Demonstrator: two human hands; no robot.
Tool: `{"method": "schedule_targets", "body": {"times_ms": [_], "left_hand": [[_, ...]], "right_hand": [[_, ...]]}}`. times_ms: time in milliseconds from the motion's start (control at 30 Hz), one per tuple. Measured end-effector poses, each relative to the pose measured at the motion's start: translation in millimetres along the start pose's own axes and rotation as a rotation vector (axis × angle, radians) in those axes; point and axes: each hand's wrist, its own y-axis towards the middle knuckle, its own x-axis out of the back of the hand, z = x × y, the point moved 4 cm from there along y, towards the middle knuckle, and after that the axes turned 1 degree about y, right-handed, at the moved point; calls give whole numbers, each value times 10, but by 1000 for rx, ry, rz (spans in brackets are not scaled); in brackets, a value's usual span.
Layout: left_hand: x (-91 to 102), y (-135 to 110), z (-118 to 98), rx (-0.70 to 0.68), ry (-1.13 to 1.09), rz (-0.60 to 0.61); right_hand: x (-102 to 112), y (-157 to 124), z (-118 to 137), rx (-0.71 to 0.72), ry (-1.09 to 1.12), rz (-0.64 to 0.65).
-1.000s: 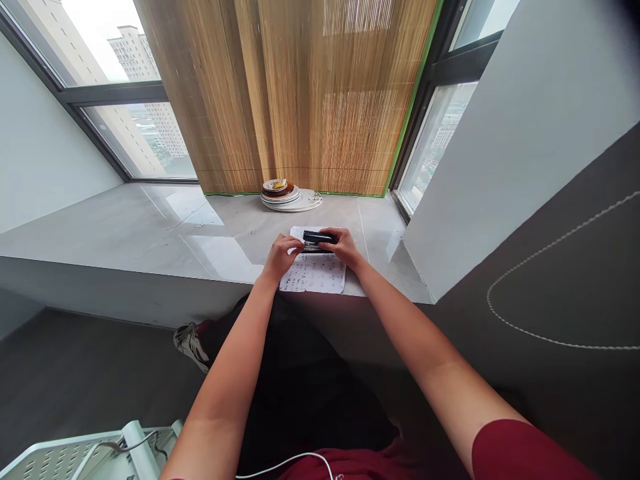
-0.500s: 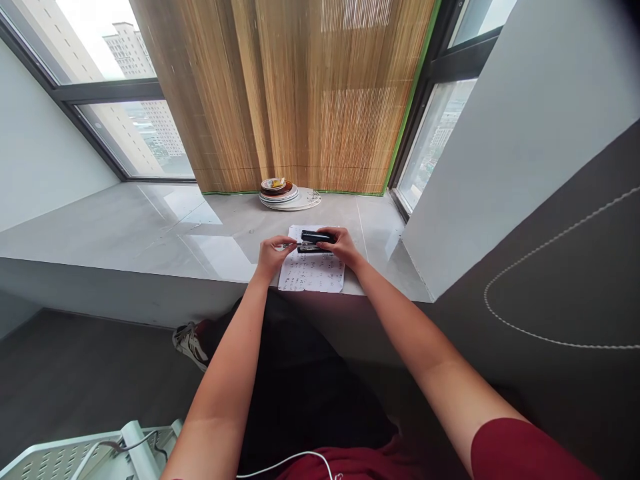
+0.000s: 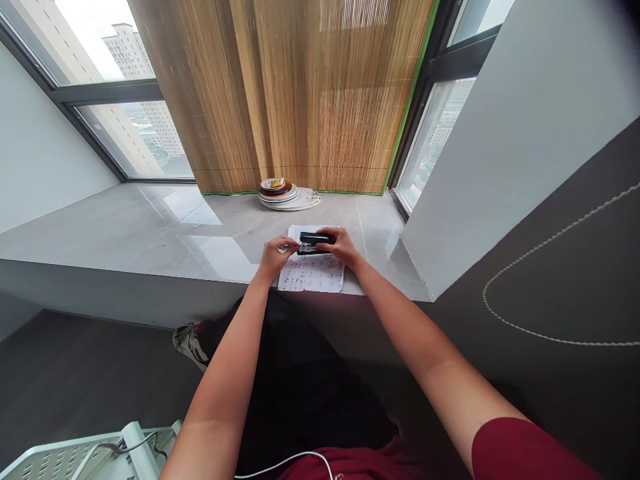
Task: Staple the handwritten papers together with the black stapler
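The right hand [image 3: 340,245] is gripping the black stapler [image 3: 311,237] over the paper [image 3: 311,277]; the left hand [image 3: 273,257] is pinching a small, indistinct piece [image 3: 287,249]. Likely rigid, the stapler is probably favouring rear-end holding.

On a window ledge [image 3: 145,230], the right-hand grip [image 3: 343,247] holds a black stapler [image 3: 310,237], its top lifted off its base, above a handwritten paper [image 3: 311,277]. The left-hand grip [image 3: 275,256] pinches at the stapler's left end; what its fingers hold is too small to tell. Beyond, stacked plates [image 3: 278,198] stand before a slatted blind [image 3: 295,100].
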Motion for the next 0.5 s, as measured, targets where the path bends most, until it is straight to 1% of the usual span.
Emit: {"method": "schedule_targets", "body": {"times_ms": [133,333,500], "left_hand": [[-33,11,-39,-99,67,-19],[-38,-5,-9,-133,126,-24],[-31,-13,-38,-133,144,-19]], "right_hand": [[5,3,-1,-4,3,-4],[18,1,-22,-14,29,-11],[18,6,-29,-13,36,-12]]}}
